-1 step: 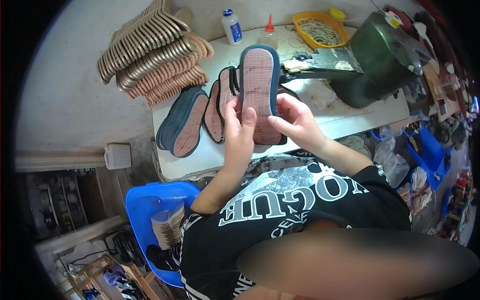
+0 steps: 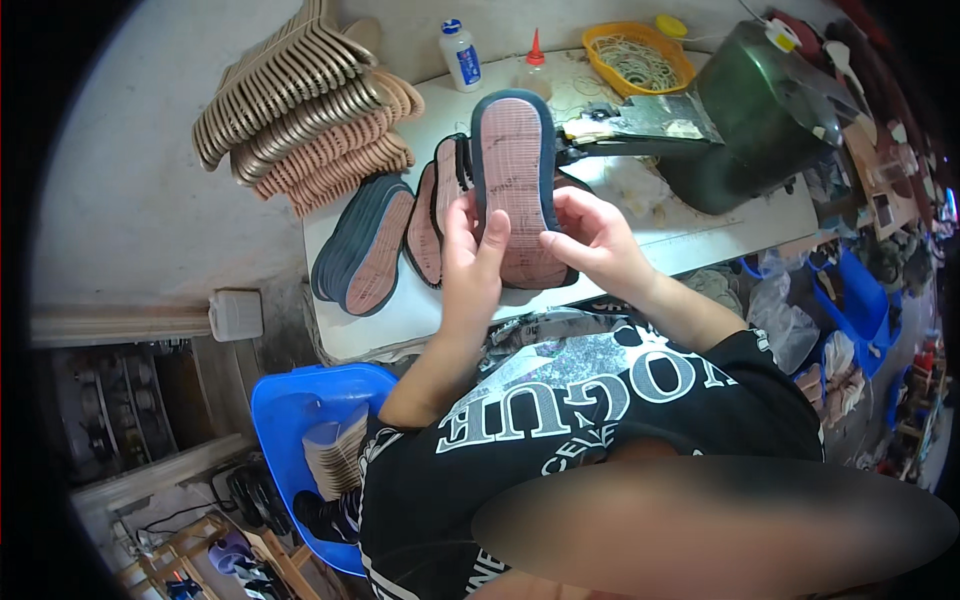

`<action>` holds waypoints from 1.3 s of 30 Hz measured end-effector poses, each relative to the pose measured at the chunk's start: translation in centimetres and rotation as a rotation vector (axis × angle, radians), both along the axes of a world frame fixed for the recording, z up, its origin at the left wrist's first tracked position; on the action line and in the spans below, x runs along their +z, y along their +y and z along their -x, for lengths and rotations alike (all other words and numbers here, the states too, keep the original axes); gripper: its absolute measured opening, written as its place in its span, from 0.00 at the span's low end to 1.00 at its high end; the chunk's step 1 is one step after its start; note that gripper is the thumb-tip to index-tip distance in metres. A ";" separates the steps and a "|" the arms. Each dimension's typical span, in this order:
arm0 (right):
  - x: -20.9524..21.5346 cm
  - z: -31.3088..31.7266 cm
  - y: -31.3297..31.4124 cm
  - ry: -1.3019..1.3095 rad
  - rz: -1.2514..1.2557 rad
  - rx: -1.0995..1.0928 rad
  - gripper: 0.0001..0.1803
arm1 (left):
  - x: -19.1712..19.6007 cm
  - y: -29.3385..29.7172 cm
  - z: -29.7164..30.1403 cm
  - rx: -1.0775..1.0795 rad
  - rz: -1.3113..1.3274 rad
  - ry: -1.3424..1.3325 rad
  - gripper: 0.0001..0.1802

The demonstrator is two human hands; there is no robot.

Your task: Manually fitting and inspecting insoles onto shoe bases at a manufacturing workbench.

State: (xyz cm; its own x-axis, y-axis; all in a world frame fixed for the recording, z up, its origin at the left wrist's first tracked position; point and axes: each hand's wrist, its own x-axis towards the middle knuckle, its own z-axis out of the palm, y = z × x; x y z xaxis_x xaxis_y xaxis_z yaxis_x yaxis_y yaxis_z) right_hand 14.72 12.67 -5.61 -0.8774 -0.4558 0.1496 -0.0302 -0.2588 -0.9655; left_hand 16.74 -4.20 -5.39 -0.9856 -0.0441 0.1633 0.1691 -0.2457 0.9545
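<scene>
Shoe sole: held up at centre frame, just above the white counter, toe toward the top of the frame, heel at the bottom between both hands.
Left hand: grip closed on the sole's lower left edge, thumb across the pink face, fingers behind.
Right hand: grip closed on the lower right edge, fingertips pinching the dark rim.
Doing it well: I judge that steady pressure from both sides, with thumbs off the middle, keeps the sole flat and its rim readable all round.
Sole material: pink inner face with fine ribbed lines, dark blue-grey raised border, long oval shape; looks like flexible rubber.
Other soles: overlapping row left of centre on the counter, same pink and dark colours.
Tan insoles: fanned stacks in the upper left, thin and curved.
Glue bottles: top centre, white with a blue cap, a red-tipped one beside it.
Yellow basket: upper right, holding pale bands.
Dark green machine: upper right, bulky and smooth.
</scene>
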 end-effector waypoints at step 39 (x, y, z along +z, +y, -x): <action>-1.2 3.2 6.2 -0.347 0.149 -0.147 0.15 | -2.9 4.7 18.0 0.117 0.901 -0.035 0.34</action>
